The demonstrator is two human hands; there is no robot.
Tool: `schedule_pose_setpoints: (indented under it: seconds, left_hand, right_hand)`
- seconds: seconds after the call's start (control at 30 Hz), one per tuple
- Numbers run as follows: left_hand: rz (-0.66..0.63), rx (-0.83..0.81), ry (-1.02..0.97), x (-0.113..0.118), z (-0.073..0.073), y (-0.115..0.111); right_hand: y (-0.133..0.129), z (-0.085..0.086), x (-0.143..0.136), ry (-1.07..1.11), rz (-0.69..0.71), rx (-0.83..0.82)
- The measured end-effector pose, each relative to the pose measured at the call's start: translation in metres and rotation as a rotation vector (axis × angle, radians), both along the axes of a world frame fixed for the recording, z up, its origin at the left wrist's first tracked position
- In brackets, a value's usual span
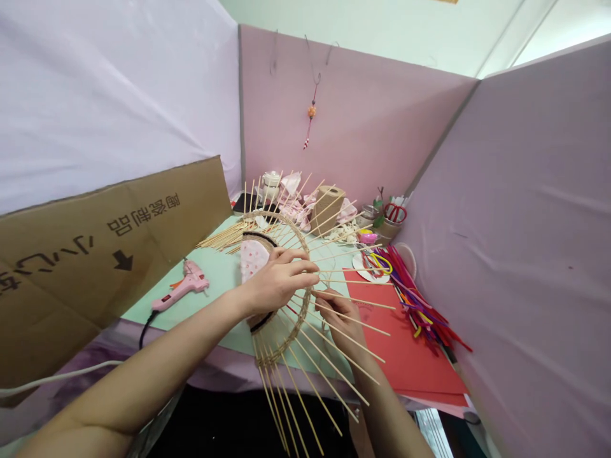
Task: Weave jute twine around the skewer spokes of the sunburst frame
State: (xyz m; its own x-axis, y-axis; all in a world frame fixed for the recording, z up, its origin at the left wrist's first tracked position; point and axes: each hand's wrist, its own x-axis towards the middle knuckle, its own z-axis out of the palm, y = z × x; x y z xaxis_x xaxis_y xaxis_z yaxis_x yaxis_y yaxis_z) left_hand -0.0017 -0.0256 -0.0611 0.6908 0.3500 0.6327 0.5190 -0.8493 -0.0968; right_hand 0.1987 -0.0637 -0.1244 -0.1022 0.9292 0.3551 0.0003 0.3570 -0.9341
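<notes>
A half-round fan of thin wooden sticks [351, 346] spreads out in front of me, with a braided twine band [305, 245] woven across the sticks in an arc. At its centre is a white patch with pink spots [254, 256], edged in black. My left hand [284, 277] lies over the fan's middle, its fingers bent onto the sticks at the band. Just right of the band, my right hand [340, 316] is closed in a pinch among the sticks, at a thin strand of twine. Its fingertips are partly hidden by the sticks.
A pink glue gun [187, 285] lies left on the green mat [222, 302]. Loose sticks [224, 238], a brown paper roll [328, 210] and red-handled scissors [395, 212] are behind. Red paper [396, 356] and coloured pipe cleaners [420, 299] lie right. Cardboard [95, 254] stands left.
</notes>
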Motion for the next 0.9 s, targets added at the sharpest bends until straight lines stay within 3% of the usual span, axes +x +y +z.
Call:
schedule_pose_setpoints:
  seconds: [0.3, 0.53, 0.73, 0.9]
  left_hand:
    - [0.004, 0.063, -0.005, -0.004, -0.003, 0.002]
    - [0.025, 0.029, -0.032, -0.006, -0.002, 0.000]
    - [0.018, 0.031, -0.040, -0.005, -0.003, 0.000]
    - [0.030, 0.012, -0.052, -0.005, -0.005, 0.000]
  right_hand:
    - [-0.013, 0.005, 0.030, -0.197, 0.017, -0.014]
    - [-0.027, 0.040, 0.089, -0.381, 0.009, -0.014]
    - [-0.051, 0.075, 0.106, -0.522, -0.112, 0.124]
    - [-0.073, 0.081, 0.099, -0.725, -0.295, 0.379]
